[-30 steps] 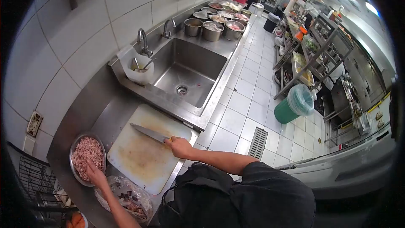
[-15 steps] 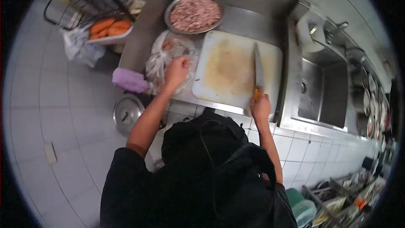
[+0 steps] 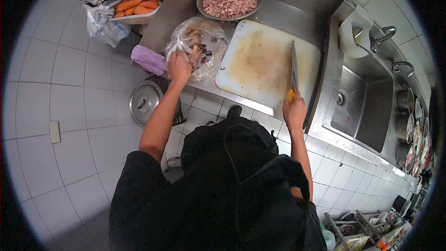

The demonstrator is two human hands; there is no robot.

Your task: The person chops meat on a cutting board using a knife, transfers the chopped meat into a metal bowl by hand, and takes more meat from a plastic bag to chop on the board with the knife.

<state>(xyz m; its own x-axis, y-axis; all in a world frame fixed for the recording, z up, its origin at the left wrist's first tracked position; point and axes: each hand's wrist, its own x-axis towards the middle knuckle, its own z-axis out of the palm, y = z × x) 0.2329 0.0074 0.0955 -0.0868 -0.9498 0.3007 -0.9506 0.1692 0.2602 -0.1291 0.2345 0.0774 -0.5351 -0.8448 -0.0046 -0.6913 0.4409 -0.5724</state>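
Note:
My right hand (image 3: pixel 294 108) grips the yellow handle of a knife (image 3: pixel 294 72), whose blade lies over the right part of a stained white cutting board (image 3: pixel 260 60). At the near edge of a clear plastic bag (image 3: pixel 211 35) with dark and brownish scraps inside, my left hand (image 3: pixel 179 67) has its fingers closed on the gathered plastic. Behind the bag and board stands a round metal bowl (image 3: pixel 229 0) full of chopped pinkish meat.
A purple cloth (image 3: pixel 148 60) lies left of the bag, near carrots (image 3: pixel 135 6) in a white tray. Below is a metal lid (image 3: pixel 145 102). The sink (image 3: pixel 361 102) is on the right, with a white container (image 3: pixel 354 35) and metal pots (image 3: pixel 405 128) beyond.
The view has swung left and down. My left hand has moved from the meat bowl to the bag and closed on its plastic. My right hand still holds the knife over the board.

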